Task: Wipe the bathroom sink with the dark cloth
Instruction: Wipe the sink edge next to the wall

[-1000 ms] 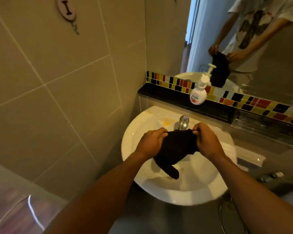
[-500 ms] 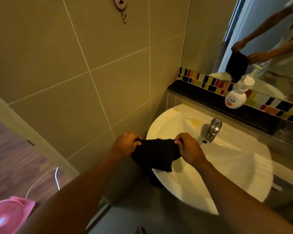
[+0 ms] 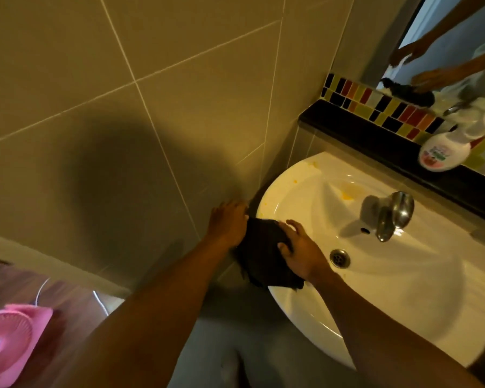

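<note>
The dark cloth (image 3: pixel 263 256) lies draped over the left rim of the white sink (image 3: pixel 403 289). My right hand (image 3: pixel 300 250) presses flat on the cloth's right side with fingers spread. My left hand (image 3: pixel 228 219) rests at the cloth's left edge, beside the tiled wall; its fingertips are hidden, so its hold on the cloth is unclear. Yellow stains (image 3: pixel 346 195) mark the basin's upper left. The chrome tap (image 3: pixel 389 215) stands at the back, with the drain (image 3: pixel 340 258) below it.
A soap pump bottle (image 3: pixel 445 151) stands on the black ledge (image 3: pixel 375 130) under a coloured mosaic strip and mirror. The beige tiled wall (image 3: pixel 123 121) closes in on the left. A pink fan (image 3: pixel 9 345) sits on the wooden floor at lower left.
The cloth went from being held up over the basin in both hands to lying on the sink's left rim. My right hand has flattened onto it. The view swung left.
</note>
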Demonstrator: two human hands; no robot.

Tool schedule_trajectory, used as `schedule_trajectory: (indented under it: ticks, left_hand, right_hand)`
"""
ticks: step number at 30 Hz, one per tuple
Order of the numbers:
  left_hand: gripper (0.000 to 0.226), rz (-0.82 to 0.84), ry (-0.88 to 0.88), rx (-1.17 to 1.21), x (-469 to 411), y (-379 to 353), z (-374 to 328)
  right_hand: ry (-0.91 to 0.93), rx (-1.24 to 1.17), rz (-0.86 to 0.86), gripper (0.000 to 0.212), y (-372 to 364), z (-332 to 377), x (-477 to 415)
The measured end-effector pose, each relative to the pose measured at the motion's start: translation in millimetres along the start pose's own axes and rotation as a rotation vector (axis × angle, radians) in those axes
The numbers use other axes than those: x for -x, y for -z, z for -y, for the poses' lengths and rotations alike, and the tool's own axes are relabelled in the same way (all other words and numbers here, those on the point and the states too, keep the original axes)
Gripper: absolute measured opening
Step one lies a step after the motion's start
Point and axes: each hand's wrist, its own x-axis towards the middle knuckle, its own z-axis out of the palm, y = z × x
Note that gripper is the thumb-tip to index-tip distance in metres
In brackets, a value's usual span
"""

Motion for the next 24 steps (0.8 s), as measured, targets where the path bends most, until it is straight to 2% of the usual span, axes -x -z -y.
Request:
schedule_trajectory:
  ticks: [4, 8, 11, 18, 21, 24]
  left_hand:
    - [0.038, 0.116, 0.077, -0.022, 9.2, -34.2, 18.8]
    - [0.039, 0.172, 0.145, -0.003, 20.1, -57.0, 33.2]
    - [0.036, 0.188, 0.135, 0.057, 19.0, -71.7, 42.6]
    - [0.028, 0.106, 0.115, 0.186, 0.9, -84.6, 39.8]
    - [0.033, 0.132, 0.094, 0.222, -11.9, -89.2, 27.7]
    - [0.041, 0.133, 0.159, 0.324, -25.6, -89.2, 11.0]
  right_hand:
    - [0.071, 0.096, 0.141, 0.065, -54.9, 6.8, -2.3]
    - [0.049, 0.234, 0.074, 0.067, -84.8, 14.5, -7.1]
    - [0.055, 0.225, 0.036, 0.064, -85.6, 14.6, -27.0]
    - [0.062, 0.157, 0.009, 0.060, -67.1, 2.2, -105.1]
    - [0.049, 0.137, -0.003, 0.058, -61.3, -3.8, -123.4]
    - [0.034, 0.130, -0.011, 0.057, -53.0, -10.5, -141.3]
